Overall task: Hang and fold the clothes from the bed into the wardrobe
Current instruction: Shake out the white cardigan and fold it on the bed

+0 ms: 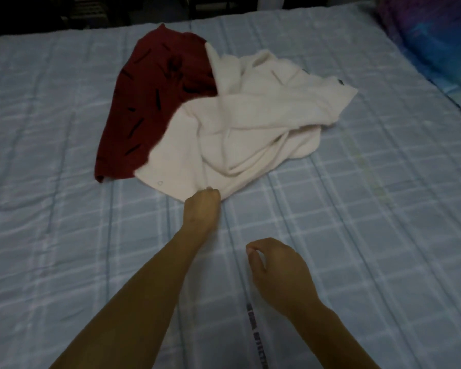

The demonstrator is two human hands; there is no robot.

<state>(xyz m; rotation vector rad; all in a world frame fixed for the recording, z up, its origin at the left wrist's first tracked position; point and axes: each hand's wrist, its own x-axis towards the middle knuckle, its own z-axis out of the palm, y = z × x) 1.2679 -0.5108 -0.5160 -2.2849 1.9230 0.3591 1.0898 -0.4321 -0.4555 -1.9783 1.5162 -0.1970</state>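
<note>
A crumpled cream garment (250, 121) lies in the middle of the bed, partly over a dark red garment (149, 102) with black marks that spreads to its left. My left hand (202, 206) reaches forward and grips the near hem of the cream garment. My right hand (274, 270) hovers lower and nearer to me, over the sheet, fingers loosely curled and holding nothing. The wardrobe is out of view.
The bed is covered by a light blue checked sheet (64, 209). A purple and blue patterned pillow (437, 41) lies at the far right corner. A narrow printed strap (257, 339) hangs below my right hand. Dark furniture stands behind the bed's far edge.
</note>
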